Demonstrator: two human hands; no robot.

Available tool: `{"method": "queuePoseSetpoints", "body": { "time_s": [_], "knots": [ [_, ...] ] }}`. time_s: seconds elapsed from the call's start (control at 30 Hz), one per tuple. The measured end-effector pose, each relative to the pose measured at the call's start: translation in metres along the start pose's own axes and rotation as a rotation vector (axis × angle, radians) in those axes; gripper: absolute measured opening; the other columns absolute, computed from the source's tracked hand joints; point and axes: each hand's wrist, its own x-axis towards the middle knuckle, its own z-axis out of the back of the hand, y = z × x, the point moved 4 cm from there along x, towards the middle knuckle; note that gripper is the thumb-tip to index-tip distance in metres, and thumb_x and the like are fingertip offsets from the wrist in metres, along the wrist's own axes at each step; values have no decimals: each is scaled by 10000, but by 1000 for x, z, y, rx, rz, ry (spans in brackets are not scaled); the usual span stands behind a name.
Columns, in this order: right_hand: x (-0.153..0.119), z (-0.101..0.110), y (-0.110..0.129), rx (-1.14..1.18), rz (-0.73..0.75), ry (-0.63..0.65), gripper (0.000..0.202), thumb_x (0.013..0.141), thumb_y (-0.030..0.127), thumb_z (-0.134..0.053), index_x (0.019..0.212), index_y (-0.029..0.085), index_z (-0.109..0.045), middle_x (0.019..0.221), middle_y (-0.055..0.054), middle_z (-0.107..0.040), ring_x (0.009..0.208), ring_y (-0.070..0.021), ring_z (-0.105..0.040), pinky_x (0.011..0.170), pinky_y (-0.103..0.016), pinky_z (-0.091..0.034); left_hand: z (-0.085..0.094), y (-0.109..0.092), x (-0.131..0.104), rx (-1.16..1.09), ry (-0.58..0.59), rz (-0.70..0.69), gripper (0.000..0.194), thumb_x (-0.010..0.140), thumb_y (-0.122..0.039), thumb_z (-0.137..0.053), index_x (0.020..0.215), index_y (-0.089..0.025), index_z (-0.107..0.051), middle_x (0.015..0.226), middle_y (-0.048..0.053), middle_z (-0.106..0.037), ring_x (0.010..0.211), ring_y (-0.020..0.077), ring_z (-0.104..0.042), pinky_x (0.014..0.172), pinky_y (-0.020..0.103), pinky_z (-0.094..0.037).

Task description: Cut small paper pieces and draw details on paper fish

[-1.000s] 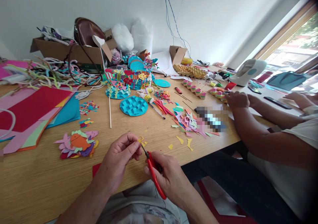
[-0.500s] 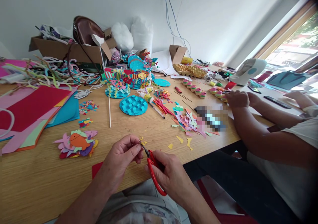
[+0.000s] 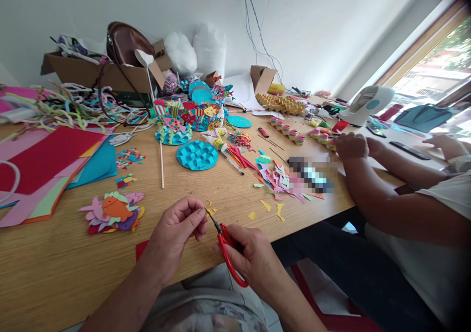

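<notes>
My right hand (image 3: 245,251) grips a pair of scissors (image 3: 230,263) by the red handles, above the table's front edge. The dark blades point up and left, and their tips reach the fingertips of my left hand (image 3: 186,229). Thumb and fingers of that hand are pinched together; whatever lies between them is too small or hidden to make out. Small yellow paper scraps (image 3: 210,211) lie on the table just beyond the blade tips. Part of a red sheet (image 3: 141,250) shows beside my left wrist.
Cut-out paper fish (image 3: 117,210) lie in a pile at left, near stacked coloured sheets (image 3: 47,157). A blue scalloped disc (image 3: 197,155), glue bottles (image 3: 217,142) and paper scraps (image 3: 277,175) are ahead. Another person's arms (image 3: 360,175) rest on the table at right.
Almost nothing differs. My left fingers and the scissor tips have shifted very slightly left, and the whole view has moved a little.
</notes>
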Motion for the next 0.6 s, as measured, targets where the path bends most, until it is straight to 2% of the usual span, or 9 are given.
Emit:
{"method": "queuePoseSetpoints", "body": {
  "time_s": [0.17, 0.37, 0.5, 0.6],
  "knots": [
    [1, 1, 2, 45, -6, 3, 227, 806, 268, -545, 628, 182, -432, 563, 61, -394, 536, -84, -340, 502, -205, -241, 1, 2, 0, -37, 3, 16, 153, 666, -287, -702, 697, -166, -614, 594, -18, -602, 543, 91, -520, 505, 189, -412],
    [7, 3, 8, 240, -66, 41, 241, 822, 346, -537, 666, 169, -491, 586, 59, -373, 553, -86, -324, 493, -207, -250, 1, 3, -1, -47, 23, 38, 156, 660, -278, -711, 683, -168, -604, 595, -15, -627, 533, 93, -540, 500, 191, -409],
    [13, 1, 9, 334, -61, 73, 243, 818, 362, -555, 684, 163, -515, 599, 56, -389, 559, -84, -327, 496, -208, -257, 1, 2, 1, -9, 27, 26, 177, 641, -285, -714, 650, -166, -583, 562, -17, -615, 507, 94, -527, 479, 191, -395],
    [17, 1, 7, 398, -71, 51, 219, 783, 360, -596, 713, 165, -526, 614, 54, -415, 562, -84, -340, 501, -206, -271, 3, 3, 2, 35, 28, 5, 171, 641, -285, -704, 646, -168, -578, 530, -37, -567, 493, 84, -483, 468, 184, -381]
  ]
}}
